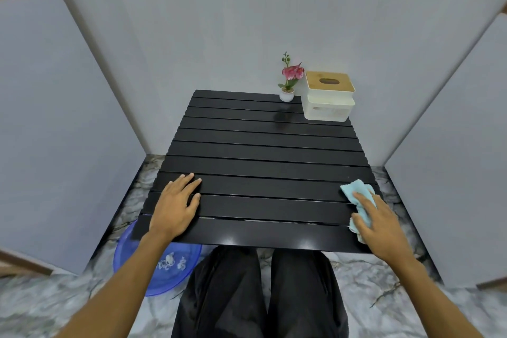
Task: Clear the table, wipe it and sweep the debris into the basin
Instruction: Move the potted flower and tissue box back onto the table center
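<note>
A black slatted table (263, 162) fills the middle of the head view. My left hand (175, 207) lies flat on its near left corner, fingers spread, holding nothing. My right hand (380, 225) presses a crumpled light blue cloth (356, 195) onto the table's near right edge. On the floor under the table's near left corner stands a blue plastic basin (162, 280), partly hidden by my left forearm. Small white crumpled scraps (171, 262) lie inside it.
A small pot with a pink orchid (288, 82) and a white tissue box with a wooden lid (327, 97) stand at the table's far right corner. Grey wall panels close in on three sides. My dark-trousered legs are below the near edge, on a marbled floor.
</note>
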`<state>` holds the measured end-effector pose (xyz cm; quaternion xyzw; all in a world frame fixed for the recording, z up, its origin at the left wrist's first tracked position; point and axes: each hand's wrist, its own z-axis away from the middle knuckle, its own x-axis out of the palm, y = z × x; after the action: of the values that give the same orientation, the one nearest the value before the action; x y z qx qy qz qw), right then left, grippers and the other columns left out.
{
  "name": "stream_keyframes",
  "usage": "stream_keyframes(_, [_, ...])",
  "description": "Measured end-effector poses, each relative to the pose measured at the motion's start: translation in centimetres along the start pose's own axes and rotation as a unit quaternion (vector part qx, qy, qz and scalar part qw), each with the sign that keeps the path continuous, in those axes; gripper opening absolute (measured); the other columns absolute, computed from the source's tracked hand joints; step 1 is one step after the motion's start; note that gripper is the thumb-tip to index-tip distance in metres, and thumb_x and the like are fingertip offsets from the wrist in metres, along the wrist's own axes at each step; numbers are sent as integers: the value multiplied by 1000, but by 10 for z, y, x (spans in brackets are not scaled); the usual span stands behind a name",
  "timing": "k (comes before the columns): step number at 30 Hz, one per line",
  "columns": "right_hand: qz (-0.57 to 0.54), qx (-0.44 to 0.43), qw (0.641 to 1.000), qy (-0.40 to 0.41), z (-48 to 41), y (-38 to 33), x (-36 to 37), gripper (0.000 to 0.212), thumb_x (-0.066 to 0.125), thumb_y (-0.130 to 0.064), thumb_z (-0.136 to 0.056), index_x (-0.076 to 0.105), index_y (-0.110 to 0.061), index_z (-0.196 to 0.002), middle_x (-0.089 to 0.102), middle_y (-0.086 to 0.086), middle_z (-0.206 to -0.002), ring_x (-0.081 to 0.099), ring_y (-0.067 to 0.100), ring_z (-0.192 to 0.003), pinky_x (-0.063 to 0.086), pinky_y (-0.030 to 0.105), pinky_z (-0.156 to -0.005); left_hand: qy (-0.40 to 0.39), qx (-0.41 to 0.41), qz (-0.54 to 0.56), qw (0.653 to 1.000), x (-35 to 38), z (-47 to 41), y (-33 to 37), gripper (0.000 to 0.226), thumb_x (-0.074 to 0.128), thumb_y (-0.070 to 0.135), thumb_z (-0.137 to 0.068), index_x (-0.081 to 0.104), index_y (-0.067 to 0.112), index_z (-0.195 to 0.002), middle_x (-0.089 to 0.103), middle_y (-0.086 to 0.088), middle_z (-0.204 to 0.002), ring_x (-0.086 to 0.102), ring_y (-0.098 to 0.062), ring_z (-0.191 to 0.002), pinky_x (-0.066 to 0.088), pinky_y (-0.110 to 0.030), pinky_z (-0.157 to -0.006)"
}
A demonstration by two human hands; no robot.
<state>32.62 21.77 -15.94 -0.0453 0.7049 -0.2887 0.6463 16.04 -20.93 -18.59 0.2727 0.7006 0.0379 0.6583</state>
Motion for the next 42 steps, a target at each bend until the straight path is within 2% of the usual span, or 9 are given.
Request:
stream_keyframes(4, [-21, 11, 999, 39, -2, -10, -4, 53, 45, -51, -87, 46, -28, -134, 36, 5, -148, 33, 25, -136, 29, 45, -111, 2, -3, 5, 1000, -1, -2, 0, 51, 38, 39, -91, 52, 19, -135, 45, -3, -146, 33, -21, -140, 19, -40, -116])
stream_keyframes(8, [-27, -21, 996, 86, -21, -29, -11, 53, 43, -51, -83, 51, -25, -129, 45, 2, -141, 38, 22, -131, 31, 47, -109, 9, 4, 9, 1000, -1, -14, -2, 48, 43, 37, -90, 54, 20, -133, 47, -2, -145, 36, -21, -138, 24, -44, -115])
stream_keyframes(10, [-49, -36, 994, 88, -37, -41, -10, 45, 50, -44, -85, 53, -24, -125, 49, 0, -136, 40, 20, -129, 32, 44, -109, 14, 13, 9, 1000, 0, -29, 0, 46, 46, 35, -92, 52, 20, -134, 47, -3, -145, 35, -22, -138, 24, -45, -115])
stream_keyframes(14, [-102, -51, 990, 78, -81, -67, 0, 32, 59, -27, -88, 57, -21, -120, 56, -2, -126, 46, 16, -122, 32, 28, -102, 18, 22, 19, 999, 5, -75, 12, 44, 51, 30, -95, 49, 20, -137, 44, -4, -147, 33, -22, -139, 23, -44, -115])
stream_keyframes(18, [-149, -38, 986, 59, -133, -97, 13, 29, 60, -24, -88, 60, -18, -117, 60, -2, -120, 52, 13, -113, 35, 23, -94, 12, 29, 21, 999, 12, -129, 29, 46, 50, 31, -95, 45, 21, -140, 41, -4, -149, 30, -22, -140, 22, -44, -116])
stream_keyframes(28, [-254, 25, 966, 33, -261, -129, 42, 34, 59, -27, -88, 58, -17, -120, 59, 0, -124, 52, 12, -113, 36, 21, -88, -21, 27, 28, 999, 55, -247, 57, 48, 45, 36, -96, 42, 21, -142, 38, -4, -151, 25, -23, -143, 19, -44, -117])
stream_keyframes(36, [-270, 27, 961, 48, -355, -137, 73, 53, 62, -28, -87, 44, -14, -134, 51, 3, -137, 46, 17, -125, 37, 31, -104, 2, 34, -22, 999, 75, -260, 52, 47, 37, 40, -98, 40, 26, -143, 33, 0, -154, 21, -18, -144, 13, -40, -118])
stream_keyframes(39, [-273, 19, 958, 86, -385, -143, 84, 54, 65, -27, -83, 46, -13, -132, 55, 2, -131, 49, 17, -120, 39, 32, -104, 5, 35, -21, 999, 75, -260, 54, 50, 33, 44, -95, 40, 28, -142, 33, 2, -153, 22, -16, -144, 13, -38, -118])
stream_keyframes(42, [-293, 25, 948, 119, -410, -145, 93, 48, 68, -26, -80, 50, -13, -122, 60, 3, -121, 56, 19, -110, 44, 29, -94, 4, 33, -23, 999, 75, -261, 53, 51, 32, 45, -94, 40, 29, -142, 32, 4, -154, 20, -14, -144, 11, -36, -118])
